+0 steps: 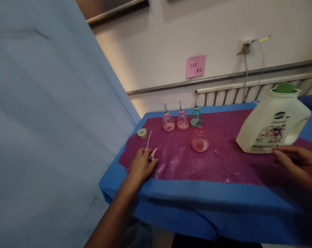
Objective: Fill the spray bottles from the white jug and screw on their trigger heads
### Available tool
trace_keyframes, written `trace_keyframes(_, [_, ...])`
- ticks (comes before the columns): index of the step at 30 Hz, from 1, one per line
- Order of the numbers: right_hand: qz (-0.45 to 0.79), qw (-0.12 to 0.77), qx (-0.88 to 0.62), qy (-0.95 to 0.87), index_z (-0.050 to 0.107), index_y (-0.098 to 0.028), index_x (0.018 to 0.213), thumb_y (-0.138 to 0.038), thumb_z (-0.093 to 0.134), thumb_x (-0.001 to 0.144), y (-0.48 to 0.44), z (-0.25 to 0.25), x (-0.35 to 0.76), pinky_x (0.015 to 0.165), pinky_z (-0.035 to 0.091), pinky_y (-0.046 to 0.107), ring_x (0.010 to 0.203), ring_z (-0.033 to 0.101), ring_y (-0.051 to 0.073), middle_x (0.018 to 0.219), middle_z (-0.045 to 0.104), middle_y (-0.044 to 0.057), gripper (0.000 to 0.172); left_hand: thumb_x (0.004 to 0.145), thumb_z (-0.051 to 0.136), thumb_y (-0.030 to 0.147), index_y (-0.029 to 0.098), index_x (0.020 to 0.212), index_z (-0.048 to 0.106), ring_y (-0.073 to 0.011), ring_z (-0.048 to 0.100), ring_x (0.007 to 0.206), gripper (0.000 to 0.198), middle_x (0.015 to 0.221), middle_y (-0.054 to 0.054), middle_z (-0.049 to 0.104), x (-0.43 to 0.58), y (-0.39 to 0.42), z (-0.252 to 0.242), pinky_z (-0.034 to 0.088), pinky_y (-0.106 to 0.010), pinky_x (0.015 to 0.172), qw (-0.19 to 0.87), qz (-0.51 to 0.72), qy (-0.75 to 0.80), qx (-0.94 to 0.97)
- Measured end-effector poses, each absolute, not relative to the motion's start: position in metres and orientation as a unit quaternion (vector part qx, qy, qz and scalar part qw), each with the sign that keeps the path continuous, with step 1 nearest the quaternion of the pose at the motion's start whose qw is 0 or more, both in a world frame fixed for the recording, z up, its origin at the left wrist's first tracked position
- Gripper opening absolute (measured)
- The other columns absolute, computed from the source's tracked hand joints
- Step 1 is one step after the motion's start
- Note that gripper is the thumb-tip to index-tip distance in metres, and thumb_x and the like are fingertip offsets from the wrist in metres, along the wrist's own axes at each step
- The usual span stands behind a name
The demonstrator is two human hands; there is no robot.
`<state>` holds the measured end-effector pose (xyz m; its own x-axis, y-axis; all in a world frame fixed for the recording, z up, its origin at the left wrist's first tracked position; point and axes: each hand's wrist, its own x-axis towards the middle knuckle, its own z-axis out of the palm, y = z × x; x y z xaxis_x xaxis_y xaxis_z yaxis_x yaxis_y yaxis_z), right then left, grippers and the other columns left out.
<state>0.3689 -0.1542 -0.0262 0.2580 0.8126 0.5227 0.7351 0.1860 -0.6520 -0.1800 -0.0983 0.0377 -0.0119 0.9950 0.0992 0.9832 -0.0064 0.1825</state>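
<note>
My left hand [142,164] is closed around a pink and grey spray bottle trigger head [153,155], low over the plastic sheet. Its thin white dip tube [149,139] points away from me. To the right stands an uncapped pink spray bottle [200,141] with some liquid inside. Near the front of a large cream detergent jug [272,124] hovers my right hand [299,167], its fingers loosely apart and holding nothing visible. The jug stands upright with a green cap or insert [285,87] at its mouth.
Behind are two pink spray bottles [168,122] [182,120] and one teal spray bottle [196,117], all with tops on. A small pale green cup [142,133] sits at the left. A maroon plastic sheet [171,168] covers the blue tablecloth [197,193]. A pale blue curtain [55,120] hangs at left.
</note>
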Motion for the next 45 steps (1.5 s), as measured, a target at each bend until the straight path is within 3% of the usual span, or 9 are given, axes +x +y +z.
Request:
trace_keyframes(7, [0.008,0.455,-0.399,-0.796,0.075,-0.028,0.118,-0.029,0.069,0.108,-0.116,0.042,0.265,0.078,0.066,0.039,0.088,0.082,0.023,0.104,0.084,0.006,0.011,0.091,0.071,0.036,0.019,0.132,0.071,-0.035,0.066,0.135,0.044,0.139,-0.015,0.069,-0.165,-0.095,0.05,0.052,-0.054,0.121,0.041,0.318,0.628,0.709])
trace_keyframes(13, [-0.088,0.494,-0.281,-0.818,0.06,-0.026,0.158,-0.017,0.074,0.101,-0.066,0.084,0.204,0.117,0.061,0.057,0.141,0.07,0.034,0.149,0.074,0.015,0.06,0.095,0.078,0.043,0.026,0.142,0.069,-0.0298,0.075,0.125,0.05,0.14,-0.011,0.076,-0.092,-0.106,0.119,0.061,-0.048,0.11,0.255,0.436,0.507,0.698])
trace_keyframes(16, [-0.099,0.518,-0.278,-0.803,0.05,-0.025,0.168,-0.015,0.071,0.101,-0.042,0.094,0.194,0.125,0.054,0.061,0.151,0.062,0.035,0.159,0.067,0.018,0.071,0.1,0.075,0.039,0.026,0.136,0.074,-0.0287,0.076,0.124,0.038,0.141,-0.012,0.077,-0.062,-0.094,0.143,0.061,-0.047,0.109,0.3,0.446,0.429,0.726])
trace_keyframes(23, [-0.036,0.574,-0.252,-0.778,0.069,-0.029,0.142,-0.022,0.074,0.103,-0.019,0.098,0.201,0.099,0.067,0.044,0.112,0.081,0.025,0.126,0.084,0.007,0.04,0.103,0.076,0.032,0.024,0.107,0.082,-0.023,0.075,0.111,0.01,0.117,-0.007,0.082,-0.013,-0.054,0.167,0.06,-0.039,0.099,0.233,0.455,0.345,0.787])
trace_keyframes(28, [0.071,0.654,-0.295,-0.692,0.079,-0.033,0.109,-0.037,0.085,0.1,-0.023,0.116,0.203,0.095,0.067,0.041,0.105,0.081,0.024,0.109,0.084,0.002,0.012,0.098,0.089,0.047,0.024,0.111,0.083,-0.0205,0.074,0.095,0.027,0.102,-0.003,0.079,0.013,-0.05,0.189,0.06,-0.035,0.088,0.229,0.553,0.279,0.751])
trace_keyframes(34, [0.208,0.745,-0.281,-0.568,0.075,-0.03,0.095,-0.046,0.096,0.09,-0.021,0.127,0.19,0.086,0.068,0.039,0.088,0.075,0.019,0.096,0.079,-0.001,0.026,0.102,0.084,0.039,0.03,0.126,0.079,-0.027,0.075,0.125,0.026,0.13,-0.004,0.077,0.019,-0.052,0.201,0.063,-0.039,0.099,0.161,0.629,0.214,0.73])
trace_keyframes(37, [0.271,0.763,-0.257,-0.527,0.069,-0.028,0.089,-0.046,0.1,0.085,-0.017,0.127,0.186,0.086,0.068,0.038,0.087,0.074,0.018,0.093,0.077,-0.002,0.036,0.101,0.085,0.032,0.034,0.139,0.073,-0.0292,0.066,0.145,0.04,0.151,-0.004,0.07,0.017,-0.047,0.189,0.062,-0.039,0.105,0.144,0.656,0.23,0.704])
trace_keyframes(40, [0.327,0.763,-0.236,-0.505,0.067,-0.029,0.093,-0.05,0.101,0.082,-0.013,0.125,0.183,0.089,0.069,0.039,0.091,0.074,0.017,0.097,0.076,-0.002,0.041,0.101,0.086,0.039,0.032,0.144,0.072,-0.0291,0.071,0.14,0.046,0.144,-0.006,0.076,0.019,-0.037,0.172,0.062,-0.042,0.111,0.26,0.62,0.244,0.699])
trace_keyframes(45, [0.369,0.744,-0.229,-0.508,0.068,-0.029,0.098,-0.054,0.098,0.084,-0.012,0.12,0.174,0.089,0.068,0.036,0.093,0.075,0.017,0.101,0.077,-0.001,0.042,0.1,0.086,0.048,0.024,0.123,0.081,-0.0263,0.079,0.12,0.033,0.122,-0.008,0.084,0.024,-0.027,0.158,0.065,-0.043,0.108,0.384,0.569,0.236,0.688])
